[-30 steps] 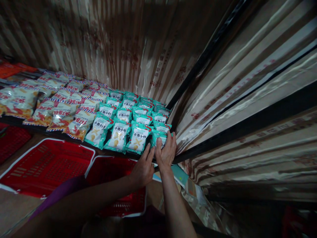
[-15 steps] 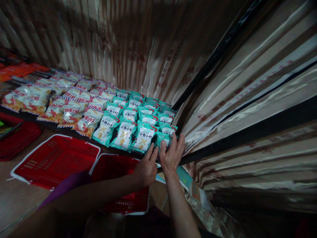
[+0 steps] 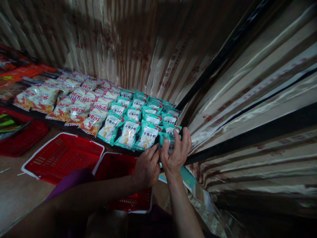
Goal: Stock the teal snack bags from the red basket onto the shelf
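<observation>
Rows of teal and white snack bags (image 3: 127, 132) lie on a dark shelf, with white, red and orange snack bags (image 3: 78, 110) to their left. My right hand (image 3: 176, 155) is around the front-right teal bag (image 3: 168, 140), thumb on its front and fingers at its right side. Just to the left, my left hand (image 3: 148, 167) is at the shelf edge below the neighbouring teal bag (image 3: 148, 135), its fingers drawn together near the bag's lower corner. Whatever may be between those fingers is hidden.
Two red baskets (image 3: 64, 155) (image 3: 112, 167) stand on the floor below the shelf, and another red basket (image 3: 24, 140) holds green packets at the far left. Striped, pleated fabric (image 3: 138, 49) hangs behind and to the right. Orange packs (image 3: 27, 71) lie at the shelf's far left.
The view has shifted slightly, so the shelf and baskets appear further right. My left hand's fingers are more curled in. My right hand remains at the front-right teal bag.
</observation>
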